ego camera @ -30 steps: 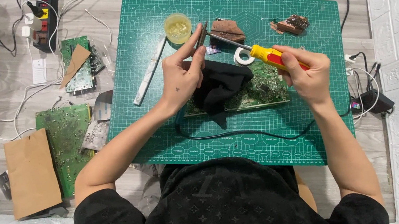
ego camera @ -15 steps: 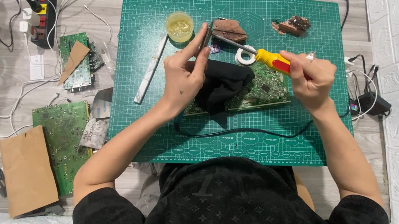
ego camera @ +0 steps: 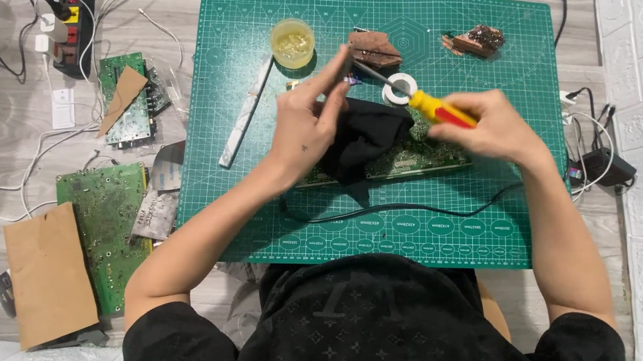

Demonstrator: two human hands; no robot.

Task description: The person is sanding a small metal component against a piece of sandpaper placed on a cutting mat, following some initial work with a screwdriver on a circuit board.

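My right hand [ego camera: 488, 128] grips the yellow and red handle of a screwdriver [ego camera: 434, 108], whose metal shaft points up and left. The fingertips of my left hand [ego camera: 311, 122] are pinched together at the shaft's tip. Both hands hover over a green circuit board [ego camera: 412, 160] lying on the green cutting mat [ego camera: 275, 213]. A black cloth [ego camera: 366, 136] is draped over the board's left part. A white tape roll [ego camera: 400, 91] sits just behind the shaft.
On the mat's far side are a small yellow cup [ego camera: 292, 42], a metal strip [ego camera: 245, 114] and brown pieces [ego camera: 374, 47], [ego camera: 477, 41]. Left of the mat lie two more circuit boards [ego camera: 104, 230], [ego camera: 124, 99], brown cardboard [ego camera: 49, 276] and cables. A black cable [ego camera: 402, 211] crosses the mat.
Both hands have stayed in nearly the same pose. The screwdriver and my right hand have dropped slightly, and my left fingertips have stayed at the shaft's tip.
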